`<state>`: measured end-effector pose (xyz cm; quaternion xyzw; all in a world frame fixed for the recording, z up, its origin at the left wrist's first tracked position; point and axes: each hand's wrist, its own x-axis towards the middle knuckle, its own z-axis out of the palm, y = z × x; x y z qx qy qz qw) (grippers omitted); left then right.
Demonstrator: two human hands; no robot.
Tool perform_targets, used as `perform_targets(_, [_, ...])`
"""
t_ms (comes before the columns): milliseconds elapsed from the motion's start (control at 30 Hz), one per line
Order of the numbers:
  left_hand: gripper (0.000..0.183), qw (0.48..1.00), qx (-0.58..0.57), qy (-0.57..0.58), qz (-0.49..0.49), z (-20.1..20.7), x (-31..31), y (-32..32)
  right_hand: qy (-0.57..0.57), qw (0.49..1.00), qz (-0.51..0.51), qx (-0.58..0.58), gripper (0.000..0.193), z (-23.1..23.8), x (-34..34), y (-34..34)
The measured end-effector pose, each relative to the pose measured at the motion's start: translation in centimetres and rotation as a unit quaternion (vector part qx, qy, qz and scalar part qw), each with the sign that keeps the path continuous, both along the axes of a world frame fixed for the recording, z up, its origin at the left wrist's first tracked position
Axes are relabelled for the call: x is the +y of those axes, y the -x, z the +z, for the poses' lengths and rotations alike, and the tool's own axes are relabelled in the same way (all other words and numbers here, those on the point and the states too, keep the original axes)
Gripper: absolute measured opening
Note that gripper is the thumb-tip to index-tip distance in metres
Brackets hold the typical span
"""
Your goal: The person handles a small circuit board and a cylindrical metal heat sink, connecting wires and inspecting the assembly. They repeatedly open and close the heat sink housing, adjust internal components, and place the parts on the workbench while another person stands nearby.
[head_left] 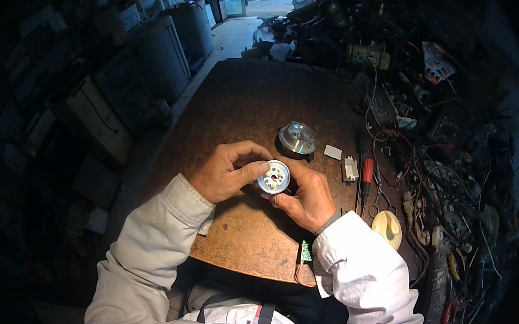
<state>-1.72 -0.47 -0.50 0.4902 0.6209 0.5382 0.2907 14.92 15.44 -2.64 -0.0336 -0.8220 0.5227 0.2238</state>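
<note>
Over the near half of the wooden table, both my hands hold a small round LED lamp head (274, 178). Its face is turned up, showing a white disc with several yellow LEDs inside a metal rim. My left hand (229, 170) has its thumb on the rim at the left, with the fingers curled behind. My right hand (309, 196) grips the lamp head from the right, thumb below and fingers round the far side. Beyond my hands a clear-lensed metal lamp ring (298, 138) rests on the table. The underside of the lamp head is hidden.
Right of the ring lie a small white plate (333, 152) and an open white box (349, 169). A red-handled screwdriver (367, 172), scissors (383, 201) and a cream round dish (387, 229) line the right side. A green circuit board (307, 251) with wires sits by my right sleeve. Tangled cables crowd the far right.
</note>
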Motion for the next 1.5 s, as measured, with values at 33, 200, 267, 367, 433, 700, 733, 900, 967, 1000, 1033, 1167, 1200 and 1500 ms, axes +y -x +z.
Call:
perform_targets(33, [0.041, 1.000, -0.022, -0.002, -0.009, -0.1, 0.1, -0.2, 0.001, 1.000, -0.002, 0.003, 0.056, -0.1, 0.0, -0.1])
perform_targets(200, [0.062, 0.993, 0.114, 0.007, 0.007, 1.1, 0.5, -1.6, -0.016, 0.999, 0.000, 0.031, 0.055, -0.2, 0.5, -0.3])
perform_targets(267, [0.063, 0.993, 0.119, 0.013, -0.001, 0.9, 0.4, -1.4, -0.050, 0.998, 0.030, 0.023, 0.052, 0.0, 1.3, 0.0])
perform_targets(367, [0.050, 0.995, 0.094, 0.030, 0.032, 0.7, 0.1, -1.2, -0.006, 0.994, 0.063, -0.084, 0.056, 1.5, 2.8, -0.3])
perform_targets(433, [0.047, 0.976, 0.212, 0.006, 0.044, 0.4, 0.4, -0.6, -0.062, 0.996, 0.010, -0.068, 0.052, 2.6, 4.0, -0.9])
perform_targets(700, [0.048, 0.958, 0.269, 0.100, 0.020, 0.8, 0.5, -0.6, -0.014, 0.997, -0.074, -0.020, 0.043, 3.2, 6.2, -2.1])
perform_targets(733, [0.049, 0.956, 0.276, 0.093, 0.018, 0.8, 0.4, -0.5, -0.001, 0.996, -0.078, -0.032, 0.044, 3.7, 6.2, -2.2])
perform_targets(900, [0.059, 0.945, 0.322, 0.047, 0.022, 0.2, 0.1, -0.3, -0.002, 0.996, -0.077, -0.040, 0.042, 3.7, 6.5, -2.2])
perform_targets(967, [0.055, 0.897, 0.439, -0.026, 0.049, 0.1, 0.1, 0.2, -0.023, 0.995, -0.093, -0.010, 0.038, 2.7, 7.0, -1.7])
perform_targets(1000, [0.053, 0.865, 0.494, -0.063, 0.061, 0.2, 0.2, 0.2, -0.034, 0.994, -0.102, 0.005, 0.037, 2.3, 7.2, -1.6])
perform_targets(1033, [0.049, 0.890, 0.444, -0.044, 0.095, 0.7, 0.1, -0.3, -0.028, 0.994, -0.102, 0.004, 0.036, 2.3, 7.2, -1.5])
perform_targets(1167, [0.025, 0.964, 0.245, -0.013, 0.103, 1.9, -1.3, -5.6, -0.027, 0.994, -0.103, 0.002, 0.037, 2.0, 7.4, -1.3])
perform_targets(1200, [0.035, 0.951, 0.304, 0.014, 0.058, 2.6, -1.5, -7.7, -0.029, 0.994, -0.101, 0.000, 0.037, 2.0, 7.3, -1.2])
perform_targets(1500, [0.049, 0.928, 0.361, 0.088, 0.004, -0.7, -1.1, -13.4, -0.042, 0.992, -0.112, -0.030, 0.038, 2.6, 6.8, -1.3])
